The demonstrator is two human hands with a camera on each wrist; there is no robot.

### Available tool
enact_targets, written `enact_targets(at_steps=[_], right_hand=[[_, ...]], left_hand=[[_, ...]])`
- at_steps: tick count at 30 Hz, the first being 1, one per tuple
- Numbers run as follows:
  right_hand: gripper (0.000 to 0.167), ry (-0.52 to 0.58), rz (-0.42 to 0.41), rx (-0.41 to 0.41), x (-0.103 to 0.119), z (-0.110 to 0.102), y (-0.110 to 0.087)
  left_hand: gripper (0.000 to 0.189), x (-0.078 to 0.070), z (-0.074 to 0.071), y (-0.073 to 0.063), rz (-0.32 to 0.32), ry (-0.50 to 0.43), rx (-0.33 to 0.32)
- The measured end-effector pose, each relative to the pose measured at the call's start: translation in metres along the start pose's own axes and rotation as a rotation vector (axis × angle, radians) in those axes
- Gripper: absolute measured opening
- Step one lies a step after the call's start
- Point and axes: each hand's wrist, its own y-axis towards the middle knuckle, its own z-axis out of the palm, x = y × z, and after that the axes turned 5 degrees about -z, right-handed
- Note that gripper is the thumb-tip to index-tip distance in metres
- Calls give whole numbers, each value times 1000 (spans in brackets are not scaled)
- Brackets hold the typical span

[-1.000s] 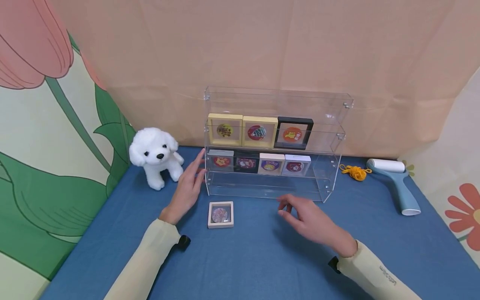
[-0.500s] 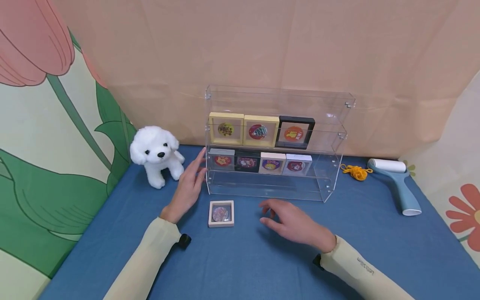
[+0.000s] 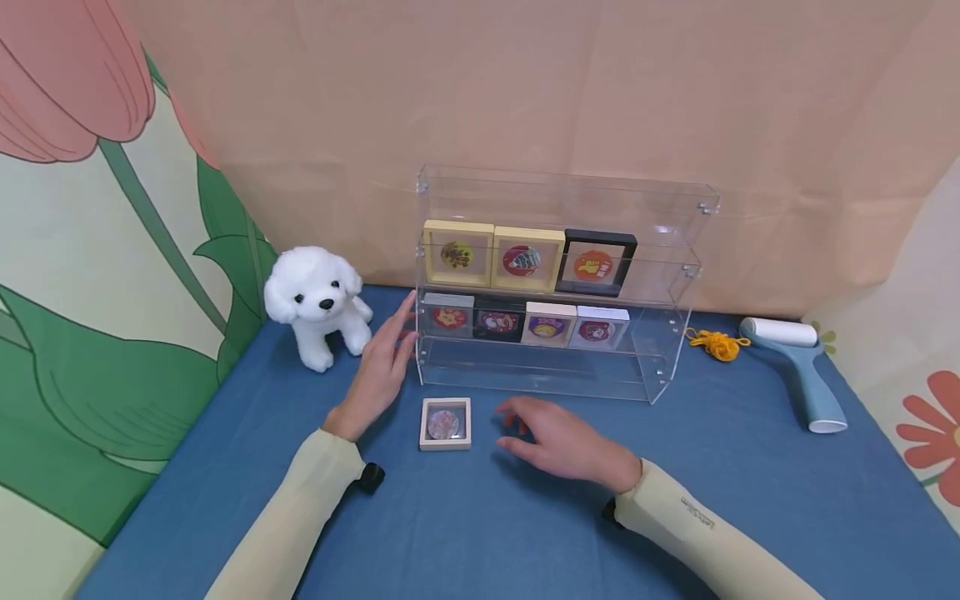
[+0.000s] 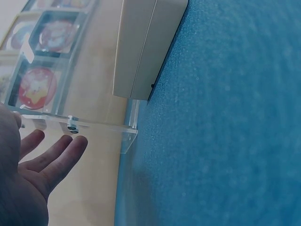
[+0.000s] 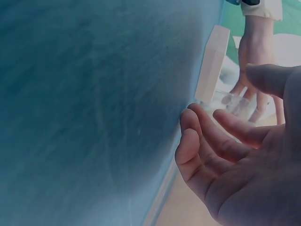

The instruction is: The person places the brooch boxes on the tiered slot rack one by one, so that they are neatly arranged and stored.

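A clear acrylic display rack (image 3: 525, 379) stands at the back of the table. My left hand (image 3: 377, 367) rests its straight fingertips at the rack's left side panel. In the left wrist view those fingers (image 4: 63, 157) spread close to the clear edge. A small pale square frame (image 3: 446, 447) with a round badge inside lies flat in front of the rack. My right hand (image 3: 558, 437) hovers just right of that frame, apart from it, fingers loosely bent with nothing between them. The right wrist view shows the frame's pale side (image 5: 214, 61) beyond the fingertips.
Two yellow frames (image 3: 459, 282) and a black frame (image 3: 600, 292) stand on the rack's upper tier, with several smaller frames (image 3: 550, 340) below. A white plush dog (image 3: 315, 287) sits left. Orange yarn (image 3: 720, 347) and a blue-handled lint roller (image 3: 810, 383) lie right.
My right hand has moved left along the table toward the pale frame. The left hand stays at the rack's side. The head view has shifted slightly.
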Motion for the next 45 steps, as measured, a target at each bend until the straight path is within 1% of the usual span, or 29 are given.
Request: enact_targets(at_steps=[14, 17, 24, 34, 39, 45], right_hand=[[50, 6, 19, 30, 2, 8, 30], [52, 2, 12, 31, 2, 10, 35], [56, -21, 25, 48, 2, 12, 45], [62, -64, 77, 92, 7, 12, 52], [64, -43, 82, 86, 6, 12, 52], [63, 6, 56, 63, 6, 12, 52]], left_hand=[[62, 1, 0, 0, 9, -9, -3], [62, 1, 0, 1, 13, -14, 1], [62, 0, 0, 0, 0, -16, 13], [61, -1, -2, 1, -15, -13, 23], [62, -2, -1, 1, -12, -6, 22], [63, -1, -1, 0, -7, -9, 11]])
